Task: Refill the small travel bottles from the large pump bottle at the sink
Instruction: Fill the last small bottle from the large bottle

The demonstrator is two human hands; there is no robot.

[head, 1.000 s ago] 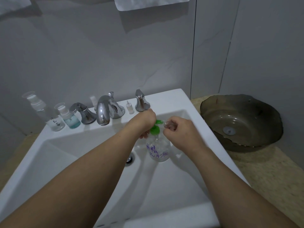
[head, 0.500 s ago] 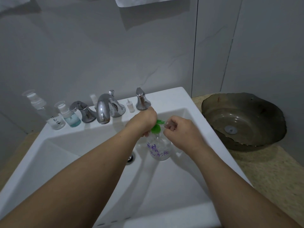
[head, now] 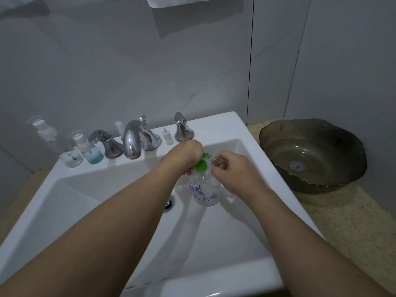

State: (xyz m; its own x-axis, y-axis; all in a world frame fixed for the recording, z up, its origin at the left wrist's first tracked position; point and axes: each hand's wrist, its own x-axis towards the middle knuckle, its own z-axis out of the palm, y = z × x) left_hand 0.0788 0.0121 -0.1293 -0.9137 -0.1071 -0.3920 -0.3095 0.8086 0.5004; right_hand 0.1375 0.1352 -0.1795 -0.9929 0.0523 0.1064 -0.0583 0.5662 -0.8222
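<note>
The white sink [head: 225,129] fills most of the view, with a dark glass bowl [head: 312,153] on the table [head: 347,221] to its right. Both arms reach over the basin. The big clear pump bottle [head: 205,191], with purple writing and a green pump top [head: 201,163], stands in the basin by the drain [head: 169,203].

Almost nothing has changed in the last second. The left hand [head: 184,155] still curls over the green pump top, and the right hand [head: 231,170] still pinches a small clear travel bottle [head: 217,161] right at the spout. I think the filling is still going on and is not done yet.

Two more travel bottles, a tall clear one [head: 64,146] and a short one with blue liquid [head: 90,150], wait on the sink ledge by the faucet [head: 134,140].

The small bottle is mostly hidden by fingers, so I cannot tell how full it is. The towel [head: 192,0] at the top is cut off.
</note>
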